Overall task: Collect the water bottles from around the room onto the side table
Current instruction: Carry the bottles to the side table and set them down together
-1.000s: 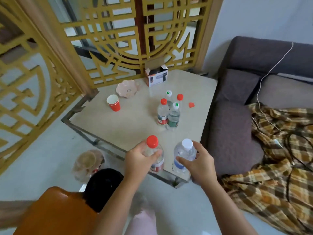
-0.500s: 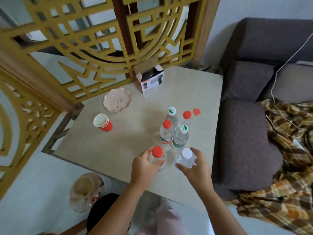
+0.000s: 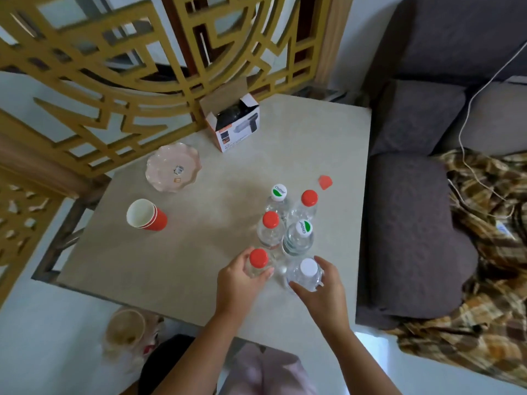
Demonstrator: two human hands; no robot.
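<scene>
Nearside, left hand point(image 3: 238, 283) clasping red-capped bottle point(image 3: 259, 258), right hand point(image 3: 325, 292) white-capped bottle point(image 3: 308, 270); open table point(image 3: 171, 266) leftward.

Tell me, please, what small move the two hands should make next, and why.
Probably open both grips and lift the hands away. The left hand holds the red-capped bottle and the right hand holds the white-capped bottle, and both look to stand on the side table, close beside the four other bottles.
</scene>
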